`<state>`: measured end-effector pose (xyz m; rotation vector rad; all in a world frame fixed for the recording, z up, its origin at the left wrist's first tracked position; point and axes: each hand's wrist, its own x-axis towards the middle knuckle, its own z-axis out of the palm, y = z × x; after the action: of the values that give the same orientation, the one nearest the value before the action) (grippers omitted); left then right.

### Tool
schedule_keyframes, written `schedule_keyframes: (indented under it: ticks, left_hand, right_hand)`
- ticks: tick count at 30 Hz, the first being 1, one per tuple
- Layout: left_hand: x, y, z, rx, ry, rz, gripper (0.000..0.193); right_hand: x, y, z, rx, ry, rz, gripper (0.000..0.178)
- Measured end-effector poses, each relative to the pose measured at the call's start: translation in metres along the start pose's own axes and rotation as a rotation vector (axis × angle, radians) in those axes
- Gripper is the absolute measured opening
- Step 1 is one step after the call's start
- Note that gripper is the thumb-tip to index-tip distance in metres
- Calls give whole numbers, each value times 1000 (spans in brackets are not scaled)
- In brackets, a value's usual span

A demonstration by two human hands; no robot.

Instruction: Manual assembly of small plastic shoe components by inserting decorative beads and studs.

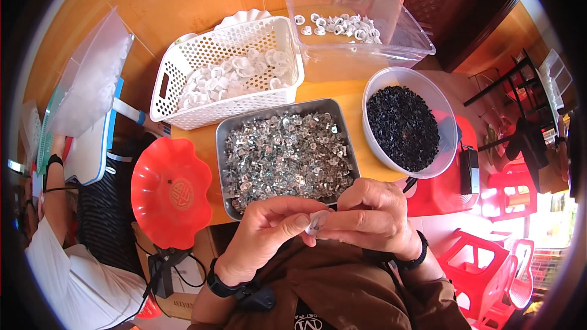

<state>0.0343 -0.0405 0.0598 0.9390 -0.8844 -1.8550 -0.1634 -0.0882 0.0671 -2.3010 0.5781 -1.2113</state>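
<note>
In front of my chest, my left hand [272,232] pinches a small round white plastic part [316,222] between thumb and fingers. From the other side my right hand [370,217] is closed against the same part, its fingertips pressed together there. Whether the right fingers also hold a smaller piece is hidden. Just beyond my hands lies a grey metal tray [222,165] full of small shiny metal pieces [287,153]. To its right, a translucent round tub [443,107] holds many small black pieces [403,128].
Behind the tray stands a white perforated basket [214,113] of white plastic parts. A clear bin [367,55] with similar parts sits at the back right. A red scalloped plate [171,192] is at left, red stools [477,269] at right. Another person's arm [55,195] shows far left.
</note>
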Motion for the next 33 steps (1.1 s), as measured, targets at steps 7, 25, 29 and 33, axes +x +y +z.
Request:
schedule_keyframes:
  ticks: [7,25,29,33]
  left_hand:
    - [3,-1,1,-12,-4,-20,32]
    - [7,3,6,32,-54,31,25]
    - [3,2,9,19,-63,153,27]
    - [5,0,4,102,-59,136,29]
  right_hand:
    - [-3,3,2,12,-6,-27,31]
    - [-9,3,11,122,105,203,25]
    - [-8,3,15,237,159,292,30]
    - [-9,3,15,270,135,489,34]
